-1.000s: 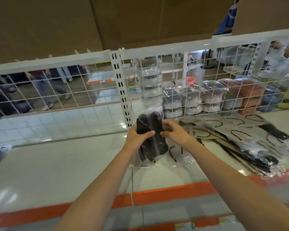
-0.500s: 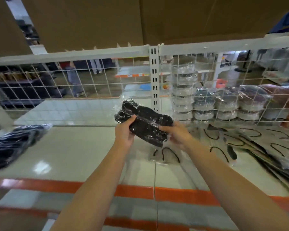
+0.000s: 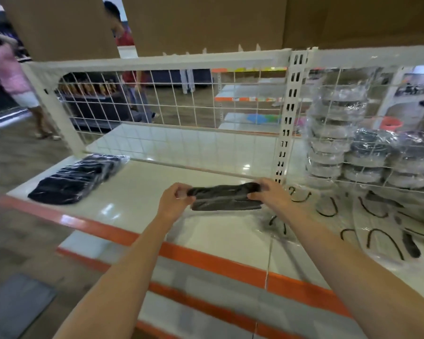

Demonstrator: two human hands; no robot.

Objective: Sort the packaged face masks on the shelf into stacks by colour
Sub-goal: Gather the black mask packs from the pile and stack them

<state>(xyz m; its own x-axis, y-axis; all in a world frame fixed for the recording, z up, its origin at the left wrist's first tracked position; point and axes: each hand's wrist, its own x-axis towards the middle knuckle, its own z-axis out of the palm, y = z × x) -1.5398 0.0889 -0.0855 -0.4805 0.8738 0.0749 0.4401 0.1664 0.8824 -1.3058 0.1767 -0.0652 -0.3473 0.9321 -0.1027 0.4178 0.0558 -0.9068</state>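
Black mask pack (image 3: 225, 196) now level, leftward.

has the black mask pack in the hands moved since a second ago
Yes. The black mask pack has shifted left of the white slotted upright and turned from upright to lying flat.

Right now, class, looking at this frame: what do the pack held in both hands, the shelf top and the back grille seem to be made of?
Held pack: dark, soft-looking fabric masks in clear glossy plastic film, which glints and wrinkles.
Shelf top: smooth, glossy pale surface, probably painted metal or laminate; it mirrors the ceiling lights.
Back grille: thin white-coated wire, likely metal, welded in squares.
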